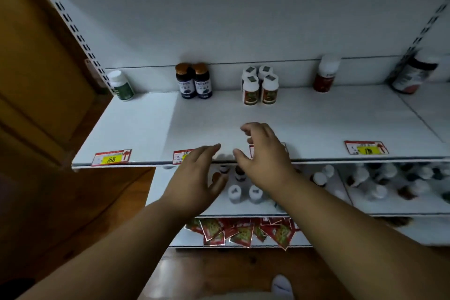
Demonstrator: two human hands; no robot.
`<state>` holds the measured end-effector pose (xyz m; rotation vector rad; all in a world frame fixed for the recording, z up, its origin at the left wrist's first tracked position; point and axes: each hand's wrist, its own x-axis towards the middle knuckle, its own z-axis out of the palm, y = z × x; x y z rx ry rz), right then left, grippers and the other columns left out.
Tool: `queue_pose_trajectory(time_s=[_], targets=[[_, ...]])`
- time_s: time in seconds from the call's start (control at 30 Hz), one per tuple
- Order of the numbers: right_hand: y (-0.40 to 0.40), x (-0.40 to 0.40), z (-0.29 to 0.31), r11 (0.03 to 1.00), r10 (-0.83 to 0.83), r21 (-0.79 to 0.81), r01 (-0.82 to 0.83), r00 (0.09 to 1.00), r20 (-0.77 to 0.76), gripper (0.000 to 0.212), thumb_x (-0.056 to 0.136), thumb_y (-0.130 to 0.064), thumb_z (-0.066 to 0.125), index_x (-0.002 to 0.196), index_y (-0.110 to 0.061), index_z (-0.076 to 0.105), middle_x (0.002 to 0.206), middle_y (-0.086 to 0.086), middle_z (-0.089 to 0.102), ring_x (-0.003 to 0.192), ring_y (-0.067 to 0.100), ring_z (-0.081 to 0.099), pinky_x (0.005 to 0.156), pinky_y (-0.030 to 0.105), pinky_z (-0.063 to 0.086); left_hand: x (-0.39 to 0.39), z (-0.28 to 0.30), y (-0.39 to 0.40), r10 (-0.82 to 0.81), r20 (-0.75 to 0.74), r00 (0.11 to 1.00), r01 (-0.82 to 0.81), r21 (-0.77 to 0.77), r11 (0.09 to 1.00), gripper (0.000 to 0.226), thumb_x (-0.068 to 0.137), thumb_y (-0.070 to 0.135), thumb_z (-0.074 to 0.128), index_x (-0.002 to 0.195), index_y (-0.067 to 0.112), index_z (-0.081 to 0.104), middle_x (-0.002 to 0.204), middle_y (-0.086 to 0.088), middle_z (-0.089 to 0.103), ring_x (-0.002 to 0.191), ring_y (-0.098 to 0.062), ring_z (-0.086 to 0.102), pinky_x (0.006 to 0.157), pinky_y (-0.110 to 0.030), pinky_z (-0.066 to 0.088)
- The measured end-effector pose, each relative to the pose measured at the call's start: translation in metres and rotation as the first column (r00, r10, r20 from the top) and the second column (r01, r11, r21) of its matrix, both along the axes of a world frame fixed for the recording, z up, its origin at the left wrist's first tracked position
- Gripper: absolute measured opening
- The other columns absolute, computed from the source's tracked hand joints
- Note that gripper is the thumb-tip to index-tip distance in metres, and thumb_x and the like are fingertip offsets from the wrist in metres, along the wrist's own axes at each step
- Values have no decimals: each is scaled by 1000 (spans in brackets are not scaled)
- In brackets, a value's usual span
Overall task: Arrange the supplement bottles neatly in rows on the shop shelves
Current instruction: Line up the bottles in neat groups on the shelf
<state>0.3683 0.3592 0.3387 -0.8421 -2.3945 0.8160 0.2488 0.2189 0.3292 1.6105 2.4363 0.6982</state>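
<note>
We take the top shelf (316,124) as our landmark. Along its back wall the supplement bottles stand in small groups by kind: a green-labelled bottle (121,85) at its left end, two dark amber-capped bottles (194,81) side by side, four white-capped bottles (260,85) packed in a tight two-by-two block, and a red-labelled bottle (325,75) further right. We judge each group sits above its own price tag (112,157) on the shelf's front lip, which would explain the gaps between them.

Our left hand (194,178) and right hand (264,153) hover at the front edge of that shelf, well short of the bottles at the back. The fingers of both are spread and loosely curled, holding nothing. The left hand lies partly below the lip; the right reaches just over it.

Below the top shelf, a lower shelf (243,209) carries more bottles, less orderly and blurred towards the right. Beneath that lie scattered red sachets (243,231).

We judge the hands are poised between the two levels, ready to gather more bottles.
</note>
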Motion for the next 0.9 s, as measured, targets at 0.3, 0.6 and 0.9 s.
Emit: queue_pose_trajectory(time_s=[0.3,0.6,0.9], targets=[[-150,-62,-28,976,-184,-116,185,983,18,39,86,-29,69,122,-23,55,114,-10,48,100,7,54,80,19,45,-93,-26,-125,-87,0,996,87,-21,996,67,87,38,67,146,23,38,145,0,47,132,-17,43,106,-24,32],[-195,-132,-130,936,-80,-320,148,973,216,31,89,-29,67,117,-28,55,115,-11,51,93,-4,50,70,4,37,-166,-118,-162,144,136,980,-126,-137,983,67,89,37,65,148,25,35,148,2,44,134,-16,41,108,-31,38],[-170,-235,-253,885,-22,-438,158,953,301,45,87,-47,66,129,-35,52,127,-11,56,110,9,57,94,34,52,-251,-253,-139,333,314,889,-308,-128,943,64,89,38,65,146,27,38,143,6,48,128,-14,48,105,-32,44]])
